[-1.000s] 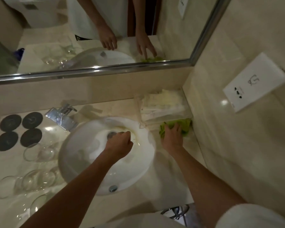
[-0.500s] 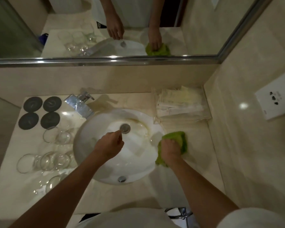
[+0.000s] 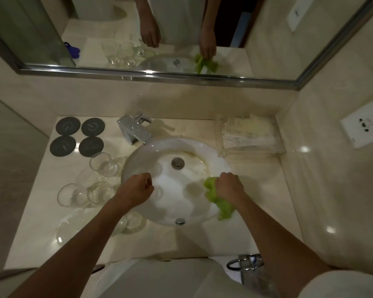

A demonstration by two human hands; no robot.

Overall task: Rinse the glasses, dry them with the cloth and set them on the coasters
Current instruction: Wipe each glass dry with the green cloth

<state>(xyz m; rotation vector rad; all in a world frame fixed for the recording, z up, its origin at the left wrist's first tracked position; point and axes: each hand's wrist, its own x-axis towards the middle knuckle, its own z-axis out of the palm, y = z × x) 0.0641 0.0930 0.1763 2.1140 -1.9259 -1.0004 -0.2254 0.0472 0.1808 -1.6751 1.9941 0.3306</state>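
Note:
My right hand (image 3: 229, 186) is closed on a green cloth (image 3: 221, 203) that hangs over the right rim of the white sink (image 3: 215, 155). My left hand (image 3: 136, 189) is a loose fist over the sink's left side, holding nothing that I can see. Several clear glasses stand on the counter left of the sink: one (image 3: 102, 163) near the coasters, two (image 3: 68, 194) (image 3: 98, 192) side by side below it, and another (image 3: 134, 221) partly hidden under my left forearm. Several dark round coasters (image 3: 77, 136) lie bare at the far left corner.
A chrome tap (image 3: 134, 130) stands behind the sink. A clear box of folded white items (image 3: 250, 134) sits at the back right. A mirror (image 3: 181, 33) runs along the back wall, a socket plate (image 3: 364, 127) is on the right wall, and a metal ring (image 3: 244, 262) hangs below the counter edge.
My right hand picked up the green cloth from beside the box and carried it toward me to the sink's right rim. My left hand drifted slightly left and nearer.

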